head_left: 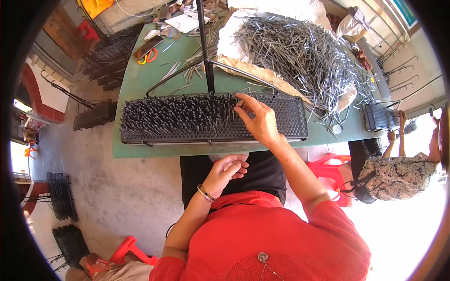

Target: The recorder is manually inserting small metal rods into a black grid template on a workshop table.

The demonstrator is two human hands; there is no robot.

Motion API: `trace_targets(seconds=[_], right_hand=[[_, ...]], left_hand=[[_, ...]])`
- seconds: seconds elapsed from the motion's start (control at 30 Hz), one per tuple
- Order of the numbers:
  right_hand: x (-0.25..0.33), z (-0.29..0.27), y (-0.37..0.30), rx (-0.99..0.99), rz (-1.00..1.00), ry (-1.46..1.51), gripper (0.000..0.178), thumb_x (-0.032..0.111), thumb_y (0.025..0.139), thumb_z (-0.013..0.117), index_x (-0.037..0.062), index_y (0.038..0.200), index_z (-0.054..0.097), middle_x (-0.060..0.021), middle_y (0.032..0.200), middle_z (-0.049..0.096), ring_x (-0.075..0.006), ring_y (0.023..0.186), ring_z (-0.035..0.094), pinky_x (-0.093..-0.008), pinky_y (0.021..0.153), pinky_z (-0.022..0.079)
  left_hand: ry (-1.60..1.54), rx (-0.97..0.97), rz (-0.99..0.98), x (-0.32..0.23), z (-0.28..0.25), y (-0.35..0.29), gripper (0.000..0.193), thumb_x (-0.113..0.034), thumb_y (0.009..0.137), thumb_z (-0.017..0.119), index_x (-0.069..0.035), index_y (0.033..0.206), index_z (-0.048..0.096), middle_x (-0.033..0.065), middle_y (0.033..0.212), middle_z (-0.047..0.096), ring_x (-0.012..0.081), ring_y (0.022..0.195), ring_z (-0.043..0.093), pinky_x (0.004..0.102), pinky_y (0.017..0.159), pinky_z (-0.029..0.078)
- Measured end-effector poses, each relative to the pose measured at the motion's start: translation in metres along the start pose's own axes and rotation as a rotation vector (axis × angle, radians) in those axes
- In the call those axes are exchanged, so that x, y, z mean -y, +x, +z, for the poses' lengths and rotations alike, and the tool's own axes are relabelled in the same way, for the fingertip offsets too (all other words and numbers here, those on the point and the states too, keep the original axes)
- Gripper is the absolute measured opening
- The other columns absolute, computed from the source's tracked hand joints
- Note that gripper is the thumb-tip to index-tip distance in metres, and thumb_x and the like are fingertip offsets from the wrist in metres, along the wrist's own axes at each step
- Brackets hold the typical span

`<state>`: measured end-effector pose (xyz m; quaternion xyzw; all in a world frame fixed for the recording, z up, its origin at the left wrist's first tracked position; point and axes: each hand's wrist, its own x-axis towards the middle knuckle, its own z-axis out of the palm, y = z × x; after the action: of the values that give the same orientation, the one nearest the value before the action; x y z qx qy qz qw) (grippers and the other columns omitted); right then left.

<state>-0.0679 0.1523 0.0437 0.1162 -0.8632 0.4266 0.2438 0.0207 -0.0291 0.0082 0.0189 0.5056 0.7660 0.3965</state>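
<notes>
A long black rack [286, 117] full of small holes lies along the table's near edge. Thin dark metal rods [173, 114] stand packed in its left and middle parts, while bare holes show at its right end. Over the border between the two, my right hand [260, 122] has thumb and forefinger closed in a pinch among the rod tips; what is between them is too small to make out. My left hand [225, 174] is held in front of my body, below the rack, with its fingers curled in and the thumb over them. Whatever it may hold is hidden.
A big heap of loose rods [300, 56] lies on paper on the green table [136, 84]. A black post [205, 47] rises behind the rack. Orange-handled scissors [149, 56] lie far left. Another person's hands [397, 129] work at a rack [379, 117] on the right. A red stool [328, 175] stands below.
</notes>
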Motion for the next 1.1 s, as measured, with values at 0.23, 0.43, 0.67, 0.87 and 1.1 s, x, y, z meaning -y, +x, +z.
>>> trace_targets(seconds=[0.23,0.43,0.67,0.87,1.1], right_hand=[[0.004,-0.002,-0.001,0.021,-0.061,-0.127,0.043,0.007,0.083,0.067,0.0107,0.124,0.055,-0.0105,0.083,0.067,-0.0229,0.07,0.066,-0.0323,0.065,0.052],[0.009,-0.006,0.002,-0.017,-0.033,-0.133,0.042,0.008,0.084,0.065,0.0105,0.125,0.055,-0.0127,0.081,0.066,-0.0258,0.071,0.065,-0.0338,0.064,0.052],[0.003,0.0,-0.004,0.054,-0.159,-0.196,0.036,0.007,0.084,0.064,0.0063,0.12,0.057,-0.0131,0.083,0.062,-0.0313,0.073,0.061,-0.0371,0.067,0.05],[0.0,0.005,-0.005,0.009,-0.246,-0.268,0.031,0.007,0.082,0.065,0.0019,0.113,0.06,-0.014,0.097,0.056,-0.0309,0.075,0.058,-0.0377,0.071,0.048],[0.007,-0.024,-0.013,-0.121,-0.089,-0.157,0.021,0.004,0.085,0.064,0.0016,0.106,0.064,-0.012,0.096,0.06,-0.0222,0.075,0.061,-0.0298,0.065,0.049]], left_hand=[[-0.037,-0.015,0.012,0.003,-0.005,-0.006,0.03,-0.017,0.095,0.05,-0.002,0.121,0.052,0.0084,0.108,0.063,0.0144,0.094,0.061,0.0283,0.083,0.05],[-0.03,-0.043,0.016,0.006,-0.008,-0.01,0.03,-0.017,0.095,0.051,-0.003,0.121,0.052,0.0083,0.107,0.063,0.0144,0.093,0.062,0.028,0.083,0.05],[-0.051,-0.047,0.014,0.013,-0.008,-0.013,0.03,-0.016,0.095,0.051,-0.002,0.121,0.052,0.0079,0.105,0.063,0.0141,0.091,0.061,0.0286,0.082,0.051],[-0.073,-0.066,0.016,0.013,-0.013,-0.021,0.03,-0.016,0.094,0.052,-0.002,0.121,0.052,0.0086,0.105,0.063,0.0146,0.09,0.062,0.0288,0.082,0.051],[-0.018,-0.055,0.03,-0.002,-0.012,-0.019,0.03,-0.016,0.094,0.052,-0.002,0.12,0.052,0.0086,0.105,0.062,0.0152,0.091,0.061,0.0299,0.083,0.051]])
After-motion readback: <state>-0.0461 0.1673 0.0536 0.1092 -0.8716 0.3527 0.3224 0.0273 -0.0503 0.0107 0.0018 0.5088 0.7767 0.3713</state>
